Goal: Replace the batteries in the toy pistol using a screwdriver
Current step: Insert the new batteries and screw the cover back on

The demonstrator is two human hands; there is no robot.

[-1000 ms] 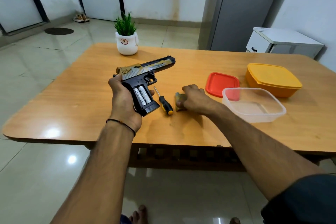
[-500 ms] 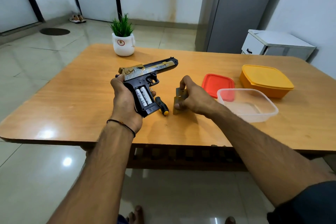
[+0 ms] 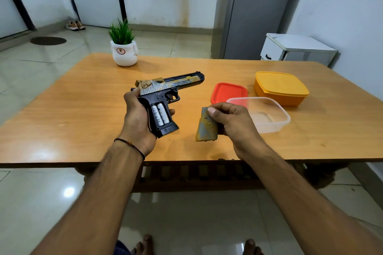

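The left hand (image 3: 137, 118) gripped the black and gold toy pistol (image 3: 165, 91) by the back of its handle, fingers curled round it, holding it above the orange-brown wooden worktop (image 3: 83, 109) with the barrel pointing away and to the right. The side of the handle stood open, and two silver-white cylindrical batteries (image 3: 160, 114) lay side by side in the compartment, facing up.

The right hand (image 3: 232, 122) pinched a flat olive-gold plastic grip cover (image 3: 206, 128) between thumb and fingers, the thumb pressed on its upper end. The cover hung tilted just to the right of the pistol's handle, apart from it; whether its lower edge touched the worktop could not be told.

Beyond the right hand sat a clear rectangular plastic container (image 3: 267, 116), with a red square plastic lid (image 3: 229, 92) lying flat behind it and a closed yellow-orange plastic box (image 3: 279, 87) further right. A white ceramic pot with a green plant (image 3: 124, 51) stood near the far edge.
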